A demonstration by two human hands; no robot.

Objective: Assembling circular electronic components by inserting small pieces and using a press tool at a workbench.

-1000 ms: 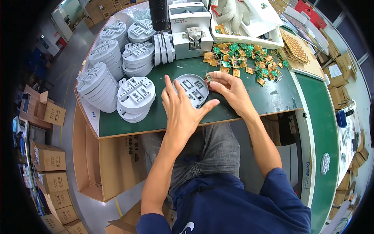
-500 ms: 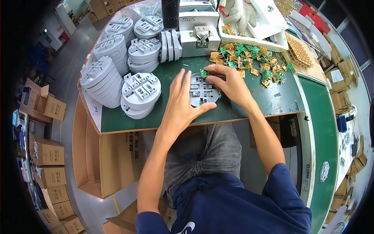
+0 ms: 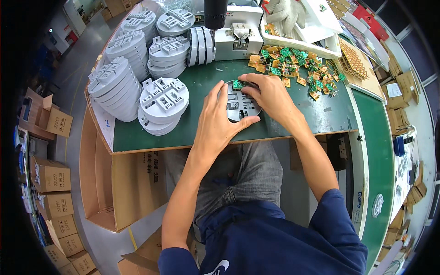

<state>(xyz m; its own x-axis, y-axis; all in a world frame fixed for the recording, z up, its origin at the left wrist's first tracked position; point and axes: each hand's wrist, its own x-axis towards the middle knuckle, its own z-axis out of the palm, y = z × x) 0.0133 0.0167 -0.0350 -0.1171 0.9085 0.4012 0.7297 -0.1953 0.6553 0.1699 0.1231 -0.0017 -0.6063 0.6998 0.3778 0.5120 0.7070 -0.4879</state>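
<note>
A round light-grey plastic disc (image 3: 240,106) with slots and raised blocks lies on the green bench top in front of me. My left hand (image 3: 217,120) grips its left rim, fingers along the far left side and thumb along the near edge. My right hand (image 3: 271,94) reaches over the disc's far right side. Its thumb and forefinger pinch a small green circuit board (image 3: 237,85) at the disc's far edge. Whether the board is seated in a slot I cannot tell. The right hand's other fingers are partly hidden.
Stacks of similar grey discs (image 3: 165,101) stand at the left. Behind are a white machine (image 3: 238,39) and a black cylindrical tool (image 3: 215,14). Loose green and orange circuit boards (image 3: 288,64) are heaped at the right, near a white foam tray (image 3: 298,40) with a glove (image 3: 286,18).
My right hand has brought the green circuit board down onto the disc's far edge. The left hand stays at the disc's left side. The view has shifted slightly.
</note>
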